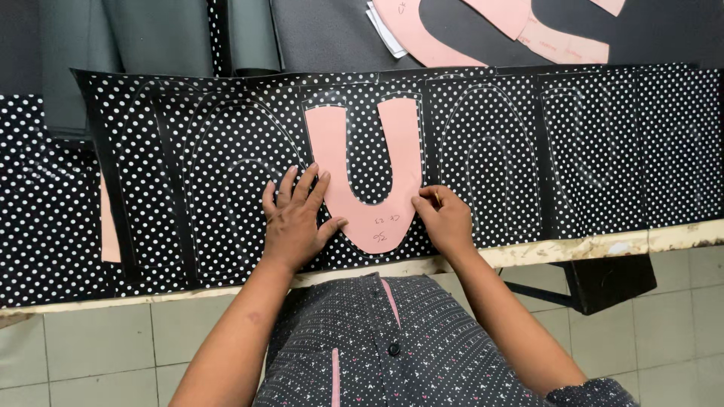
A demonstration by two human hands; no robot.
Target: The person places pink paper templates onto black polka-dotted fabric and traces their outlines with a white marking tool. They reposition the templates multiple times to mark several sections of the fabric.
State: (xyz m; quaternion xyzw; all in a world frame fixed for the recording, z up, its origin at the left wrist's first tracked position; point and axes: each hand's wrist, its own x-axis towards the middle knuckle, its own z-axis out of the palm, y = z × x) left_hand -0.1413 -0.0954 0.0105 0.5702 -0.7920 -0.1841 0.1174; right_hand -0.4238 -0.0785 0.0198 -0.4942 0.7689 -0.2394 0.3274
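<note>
Looking down from my head camera, I see the pink U-shaped pattern (375, 200) lying flat on the black dotted fabric (226, 151) in the middle of the frame, its two arms running toward the top and its rounded bend nearest my body. My left hand (296, 220) lies just left of that bend, fingers spread and flat on the cloth, thumb tip touching the pattern's lower left edge. My right hand (446, 221) sits at the lower right edge of the bend, fingers curled together and pinching a thin pencil-like marker (437, 197) whose tip meets the pattern's outer edge. Both hands are about equally close; the pattern lies between them. Faint drawn outlines of the same U shape (490, 143) show on the fabric to either side. More pink patterns (483, 30) lie at the upper right on grey cloth (151, 38). No containers are in sight, only the table edge (603, 247) at the lower right
</note>
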